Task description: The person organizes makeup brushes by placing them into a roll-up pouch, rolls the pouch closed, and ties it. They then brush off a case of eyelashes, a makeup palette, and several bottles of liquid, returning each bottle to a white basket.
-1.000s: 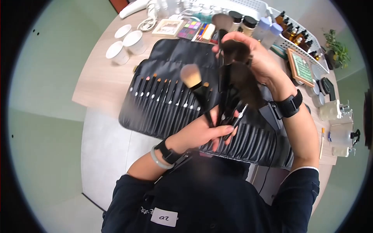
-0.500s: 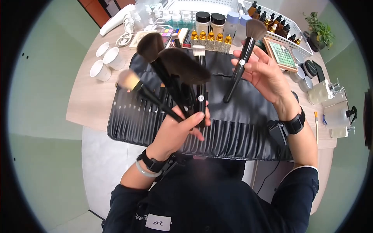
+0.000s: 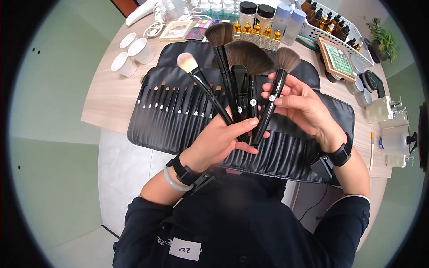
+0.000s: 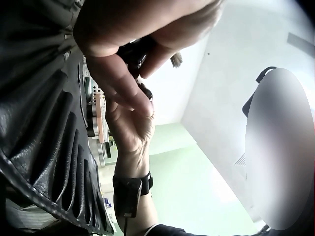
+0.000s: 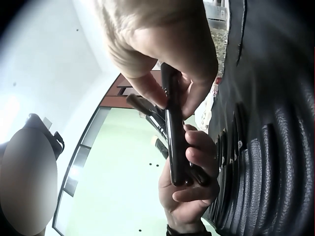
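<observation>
Powder brush and your two hands, above the middle of the black brush roll. The brush's long axis runs obliquely: bristles up and away from you, tipped slightly to your right; handle end toward you and slightly to your left. Your right hand pinches the handle below the ferrule between thumb and fingers, from the right side. Your left hand lies at the opposite end and is the nearer to the handle's tip; in the right wrist view, that tip lies over its palm, though whether palm and handle touch cannot be told.

Your left fingers and thumb are closed round a bundle of handles, which spreads upward over the roll. From left to right, it shows a foundation brush with pale-tipped bristles, leaning left; a dark full-bristled brush, nearly upright; and a broad fan brush. A handle marked 18 stands closest to the powder brush, the two diverging upward. Smaller brushes stand in slots on the roll's left side.
</observation>
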### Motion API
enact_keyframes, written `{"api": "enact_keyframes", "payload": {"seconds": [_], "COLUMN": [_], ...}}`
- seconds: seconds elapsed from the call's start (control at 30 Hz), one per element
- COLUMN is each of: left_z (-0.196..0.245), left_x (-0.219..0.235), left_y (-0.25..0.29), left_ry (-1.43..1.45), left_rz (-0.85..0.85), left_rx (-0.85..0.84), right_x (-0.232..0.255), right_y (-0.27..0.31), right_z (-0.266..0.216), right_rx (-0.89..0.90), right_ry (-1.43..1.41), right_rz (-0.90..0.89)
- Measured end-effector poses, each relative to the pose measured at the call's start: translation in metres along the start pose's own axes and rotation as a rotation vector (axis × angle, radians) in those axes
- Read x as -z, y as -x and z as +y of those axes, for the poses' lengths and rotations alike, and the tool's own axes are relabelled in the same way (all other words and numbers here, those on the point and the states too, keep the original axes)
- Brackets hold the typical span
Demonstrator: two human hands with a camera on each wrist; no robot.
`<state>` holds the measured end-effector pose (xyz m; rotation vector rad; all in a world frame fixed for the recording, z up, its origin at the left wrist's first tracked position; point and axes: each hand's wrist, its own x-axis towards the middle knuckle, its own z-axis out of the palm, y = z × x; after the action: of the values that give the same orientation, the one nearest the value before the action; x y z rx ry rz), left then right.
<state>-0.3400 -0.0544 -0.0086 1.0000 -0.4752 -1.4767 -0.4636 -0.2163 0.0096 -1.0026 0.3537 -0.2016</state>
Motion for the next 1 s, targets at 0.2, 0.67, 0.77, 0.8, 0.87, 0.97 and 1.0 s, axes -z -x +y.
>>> {"api": "enact_keyframes", "payload": {"seconds": [0.2, 0.67, 0.77, 0.8, 0.87, 0.97, 1.0], "left_z": [0.000, 0.001, -0.001, -0.001, 0.000, -0.005, -0.007], "left_x": [-0.001, 0.003, 0.005, 0.006, 0.004, 0.005, 0.005], "left_y": [-0.003, -0.003, -0.002, -0.002, -0.002, -0.003, -0.004], "left_ry": [-0.006, -0.047, -0.015, -0.015, 0.005, -0.012, -0.039], "left_rz": [0.009, -0.078, -0.068, -0.071, 0.040, 0.126, 0.197], "left_rx": [0.019, 0.145, 0.127, 0.129, 0.047, -0.012, -0.040], "right_x": [-0.003, -0.018, -0.018, -0.017, -0.013, -0.012, -0.012], "right_y": [-0.003, -0.017, -0.016, -0.015, -0.014, -0.010, -0.010], "right_z": [0.011, 0.020, 0.015, 0.013, 0.009, 0.007, 0.006], "right_rx": [-0.010, 0.045, 0.048, 0.050, -0.024, 0.013, 0.023], "right_ry": [-0.065, -0.193, -0.100, -0.100, -0.051, -0.027, -0.017], "right_rz": [-0.023, 0.109, 0.119, 0.122, 0.146, 0.192, 0.207]}}
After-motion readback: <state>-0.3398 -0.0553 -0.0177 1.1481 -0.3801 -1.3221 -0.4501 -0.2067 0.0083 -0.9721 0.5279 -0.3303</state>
